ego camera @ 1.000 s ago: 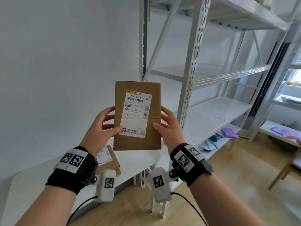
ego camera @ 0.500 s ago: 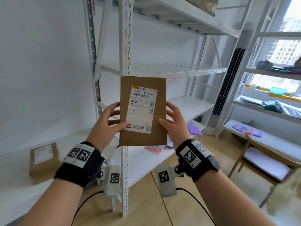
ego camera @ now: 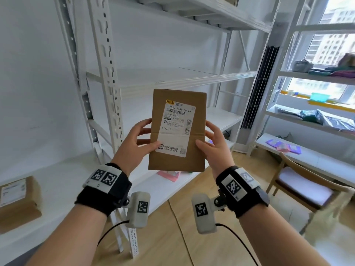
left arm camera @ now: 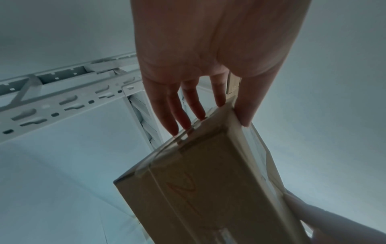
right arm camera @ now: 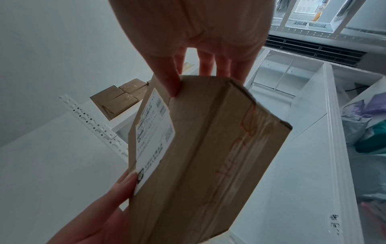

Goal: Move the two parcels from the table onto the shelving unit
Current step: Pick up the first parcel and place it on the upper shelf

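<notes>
Head view showed my left hand [ego camera: 134, 144] and right hand [ego camera: 215, 144] clamping the parcel [ego camera: 177, 131] upright, label readable, before the shelving unit [ego camera: 172, 81].

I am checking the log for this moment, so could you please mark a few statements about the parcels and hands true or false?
1. Both hands hold one parcel. True: left hand, right hand.
2. Its printed label faces the person. True.
3. The second parcel sits on the shelving unit. False: it lies on the table.
4. The held parcel rests on a shelf. False: it is in the air.
</notes>
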Tool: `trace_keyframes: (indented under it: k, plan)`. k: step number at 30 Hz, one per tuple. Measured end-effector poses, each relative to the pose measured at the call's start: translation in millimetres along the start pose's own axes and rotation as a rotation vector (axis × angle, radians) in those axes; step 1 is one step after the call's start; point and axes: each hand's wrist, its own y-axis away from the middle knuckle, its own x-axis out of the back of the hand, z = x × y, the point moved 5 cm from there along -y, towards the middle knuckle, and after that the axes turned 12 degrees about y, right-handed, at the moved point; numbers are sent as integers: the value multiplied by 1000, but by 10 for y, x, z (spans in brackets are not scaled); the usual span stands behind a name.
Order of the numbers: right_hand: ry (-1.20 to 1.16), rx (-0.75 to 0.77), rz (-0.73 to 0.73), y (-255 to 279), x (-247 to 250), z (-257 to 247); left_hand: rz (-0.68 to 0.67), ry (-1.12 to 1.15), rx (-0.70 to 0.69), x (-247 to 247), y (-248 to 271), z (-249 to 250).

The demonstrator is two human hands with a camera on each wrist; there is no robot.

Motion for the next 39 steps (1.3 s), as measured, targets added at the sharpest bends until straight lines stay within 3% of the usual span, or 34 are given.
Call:
trace_keyframes:
  k: [16, 27, 39]
  plan:
    - [-9, 78, -44, -1818, 184, 277, 59, -38, -54, -323, -1658, -380]
    - [-64, 62, -118, -2494, 42, 517, 130, -109, -43, -288, -2144, -548]
    - [-112, 328, -351, -3494, 81, -30, 394, -234, -224, -422, -2576, 137]
